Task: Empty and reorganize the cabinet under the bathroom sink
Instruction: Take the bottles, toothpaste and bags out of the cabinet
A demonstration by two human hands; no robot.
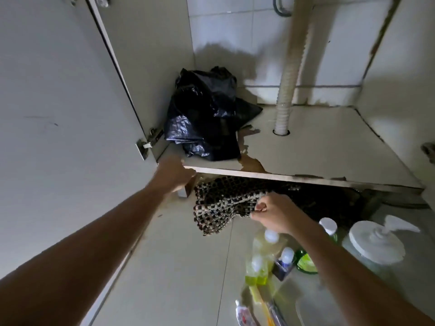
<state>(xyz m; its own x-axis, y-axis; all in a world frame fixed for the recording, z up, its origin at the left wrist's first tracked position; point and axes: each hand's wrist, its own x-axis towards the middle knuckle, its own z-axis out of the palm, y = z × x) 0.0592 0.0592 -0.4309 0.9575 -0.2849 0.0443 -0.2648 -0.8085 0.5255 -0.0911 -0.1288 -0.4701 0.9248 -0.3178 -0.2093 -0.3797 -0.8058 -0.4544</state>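
The cabinet floor (306, 149) is a pale panel with peeling brown patches along its front edge. A crumpled black plastic bag (204, 114) lies in its back left corner. My left hand (175, 174) rests on the front left corner of the panel, fingers over the edge. Below the panel, my right hand (273, 214) grips a beaded black-and-cream mat (223, 203) that hangs out from the dark gap under the cabinet onto the tiled floor.
A white corrugated drain hose (289, 85) passes down through a hole in the panel. The left cabinet door (58, 114) stands open. On the floor at right stand several bottles (263, 255), a large pump jar (374, 245) and tubes (244, 314).
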